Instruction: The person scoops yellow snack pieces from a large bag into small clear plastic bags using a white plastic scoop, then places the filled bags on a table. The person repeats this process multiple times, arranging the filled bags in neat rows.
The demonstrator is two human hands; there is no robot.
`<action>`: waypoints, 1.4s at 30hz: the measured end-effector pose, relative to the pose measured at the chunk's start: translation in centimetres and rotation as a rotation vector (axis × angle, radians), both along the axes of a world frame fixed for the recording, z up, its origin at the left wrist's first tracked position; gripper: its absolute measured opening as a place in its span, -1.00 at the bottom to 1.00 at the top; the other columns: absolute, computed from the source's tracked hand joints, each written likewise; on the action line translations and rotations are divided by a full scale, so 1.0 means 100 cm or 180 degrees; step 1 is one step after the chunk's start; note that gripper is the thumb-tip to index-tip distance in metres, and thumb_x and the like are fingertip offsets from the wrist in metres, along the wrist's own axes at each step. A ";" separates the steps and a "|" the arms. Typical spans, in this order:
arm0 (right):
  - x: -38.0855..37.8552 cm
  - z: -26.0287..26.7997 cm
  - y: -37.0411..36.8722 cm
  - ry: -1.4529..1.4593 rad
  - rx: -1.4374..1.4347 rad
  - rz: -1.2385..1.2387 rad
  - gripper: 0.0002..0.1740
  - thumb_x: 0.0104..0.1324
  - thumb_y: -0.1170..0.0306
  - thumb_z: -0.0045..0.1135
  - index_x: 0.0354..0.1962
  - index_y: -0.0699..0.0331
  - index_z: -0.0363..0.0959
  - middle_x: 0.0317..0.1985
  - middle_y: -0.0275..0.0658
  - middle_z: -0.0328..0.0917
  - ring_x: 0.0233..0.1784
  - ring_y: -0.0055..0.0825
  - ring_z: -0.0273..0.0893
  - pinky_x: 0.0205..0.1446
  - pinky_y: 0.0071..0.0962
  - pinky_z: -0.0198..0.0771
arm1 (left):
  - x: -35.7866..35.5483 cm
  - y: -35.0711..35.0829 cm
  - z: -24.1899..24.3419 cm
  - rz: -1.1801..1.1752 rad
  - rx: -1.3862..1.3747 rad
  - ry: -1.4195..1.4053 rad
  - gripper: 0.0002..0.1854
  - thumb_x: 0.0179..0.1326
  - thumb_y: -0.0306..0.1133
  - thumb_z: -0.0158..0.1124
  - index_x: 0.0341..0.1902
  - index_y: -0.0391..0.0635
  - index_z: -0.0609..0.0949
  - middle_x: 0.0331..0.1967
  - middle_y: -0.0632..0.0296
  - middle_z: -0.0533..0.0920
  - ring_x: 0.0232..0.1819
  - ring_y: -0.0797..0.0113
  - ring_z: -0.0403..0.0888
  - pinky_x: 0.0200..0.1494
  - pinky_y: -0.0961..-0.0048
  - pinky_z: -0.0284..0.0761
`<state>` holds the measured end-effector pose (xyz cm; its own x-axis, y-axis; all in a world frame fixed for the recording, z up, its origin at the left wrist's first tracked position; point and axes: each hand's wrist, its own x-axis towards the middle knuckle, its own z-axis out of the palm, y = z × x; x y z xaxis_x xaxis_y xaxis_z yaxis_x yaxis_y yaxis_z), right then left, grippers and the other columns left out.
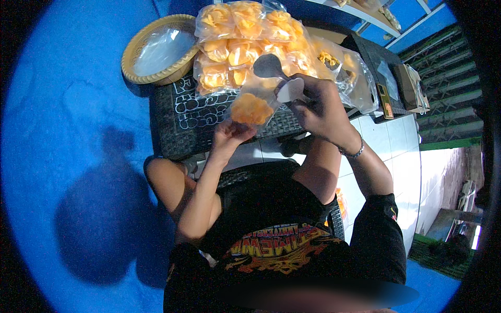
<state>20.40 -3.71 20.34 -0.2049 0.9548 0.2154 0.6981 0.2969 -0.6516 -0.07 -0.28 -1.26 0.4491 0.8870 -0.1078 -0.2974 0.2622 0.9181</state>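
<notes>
My left hand (233, 134) holds a small clear plastic bag of orange chips (251, 109) from below, over the near edge of the black woven table (172, 135). At the bag's upper right, my right hand (321, 103) grips a spoon (268, 66) with a dark-looking bowl and a pale, rounded piece (291, 90), whose kind I cannot tell. The spoon's bowl points to the upper left. Just beyond both hands, filled clear bags of orange chips (244, 53) are stacked on the table. Whether the held bag's top is sealed is unclear.
A round tan basket (135, 76) with clear plastic bags (164, 49) stands at the table's left end. Right of the stack lies a large clear bag (358, 84) with some chips. Farther right are a phone (384, 101) and a box with a white cable (411, 88). A blue wall borders the left.
</notes>
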 end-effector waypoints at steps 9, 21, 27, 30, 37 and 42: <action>-0.002 0.005 -0.003 -0.0150 -0.0268 0.0644 -0.62 -0.06 0.39 0.17 -0.22 0.32 0.50 -0.34 0.09 0.55 -0.25 0.07 0.54 -0.16 -0.12 0.45 | -0.024 0.015 0.012 -0.0183 0.0402 -0.0130 -0.19 -0.08 -0.45 0.53 0.30 -0.02 0.34 0.24 0.14 0.41 0.26 0.27 0.36 0.24 0.24 0.36; 0.006 -0.012 -0.009 0.0147 -0.0183 0.0194 -0.66 -0.05 0.46 0.20 -0.25 0.39 0.50 -0.35 0.07 0.58 -0.21 0.00 0.57 -0.09 -0.21 0.47 | -0.007 -0.015 0.030 -0.1048 -0.0013 -0.0006 -0.45 0.17 -0.19 0.40 0.13 -0.27 0.48 -0.11 0.14 0.61 -0.19 0.45 0.62 -0.36 0.50 0.64; 0.039 -0.028 -0.022 0.0595 -0.0135 -0.0265 -0.53 0.12 0.57 0.14 0.02 0.51 0.38 -0.10 -0.09 0.56 0.01 -0.43 0.55 0.10 -0.45 0.42 | -0.008 -0.007 0.027 -0.0855 -0.0077 0.0005 -0.54 0.22 -0.25 0.35 0.09 -0.27 0.50 -0.18 0.17 0.63 -0.24 0.46 0.62 -0.39 0.49 0.67; 0.072 -0.038 -0.027 0.1016 -0.0006 -0.1285 -0.63 0.30 0.44 0.16 0.00 0.47 0.38 -0.17 -0.14 0.59 -0.10 -0.55 0.54 -0.02 -0.56 0.41 | -0.007 -0.009 0.026 -0.0678 0.0112 0.0058 -0.55 0.23 -0.27 0.34 0.10 -0.26 0.50 -0.18 0.19 0.63 -0.26 0.46 0.62 -0.38 0.50 0.67; 0.178 -0.039 -0.054 -0.0968 -0.1028 -0.2656 -0.50 0.22 0.16 0.22 -0.05 0.40 0.47 -0.38 0.04 0.63 -0.33 -0.21 0.66 -0.23 -0.29 0.48 | -0.012 -0.007 0.017 -0.0347 0.0366 0.0108 -0.43 0.11 -0.12 0.45 0.05 -0.29 0.52 -0.20 0.24 0.64 -0.27 0.50 0.61 -0.27 0.54 0.61; 0.229 -0.073 -0.026 -0.1584 -0.1512 -0.1929 -0.59 0.21 0.15 0.19 -0.34 0.43 0.53 -0.49 -0.04 0.58 -0.51 -0.33 0.54 -0.44 -0.33 0.44 | -0.009 -0.007 0.006 0.0012 0.0480 0.0295 -0.37 0.12 0.03 0.41 0.01 -0.31 0.52 -0.21 0.24 0.64 -0.24 0.45 0.62 -0.19 0.52 0.56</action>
